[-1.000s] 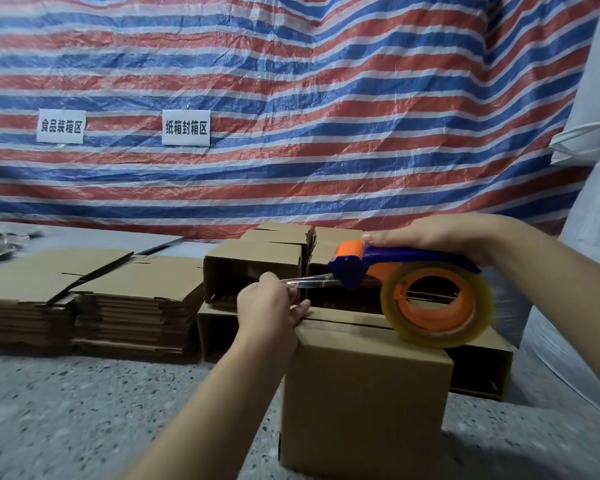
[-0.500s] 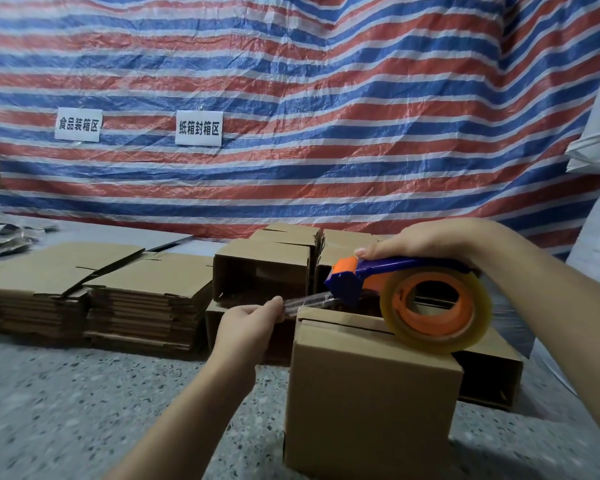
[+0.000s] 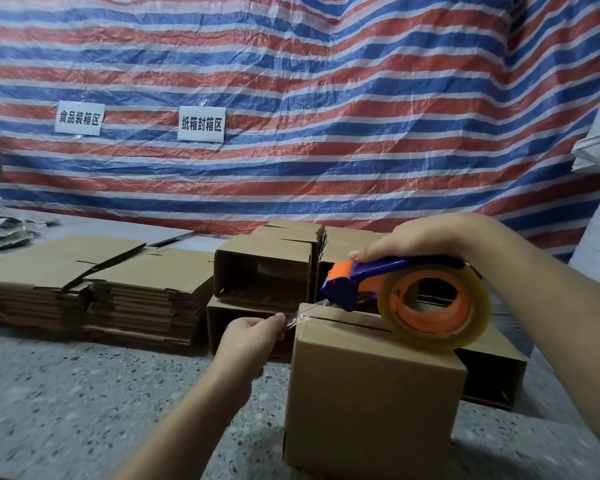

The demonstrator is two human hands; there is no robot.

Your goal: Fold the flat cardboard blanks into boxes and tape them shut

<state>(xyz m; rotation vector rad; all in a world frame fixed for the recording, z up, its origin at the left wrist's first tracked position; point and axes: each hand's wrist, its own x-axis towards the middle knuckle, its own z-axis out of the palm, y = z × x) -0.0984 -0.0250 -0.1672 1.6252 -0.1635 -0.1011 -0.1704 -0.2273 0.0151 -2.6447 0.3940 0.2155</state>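
A folded cardboard box (image 3: 371, 396) stands on the speckled floor in front of me, its top flaps closed along a centre seam. My right hand (image 3: 426, 237) grips the blue handle of an orange and blue tape dispenser (image 3: 357, 282), whose clear tape roll (image 3: 433, 306) rests on the box top. My left hand (image 3: 250, 337) pinches the free end of the clear tape (image 3: 297, 318) just left of the box's upper left edge. The tape strip runs from the dispenser's mouth over that edge.
Two stacks of flat cardboard blanks (image 3: 94, 282) lie on the floor at the left. Several open folded boxes (image 3: 264, 268) are piled behind the box I work on. A red, white and blue striped tarp (image 3: 291, 98) with two paper signs hangs behind.
My left hand has pulled the tape end down and left, from above the box top to beside its left edge. The dispenser has sunk onto the box top.
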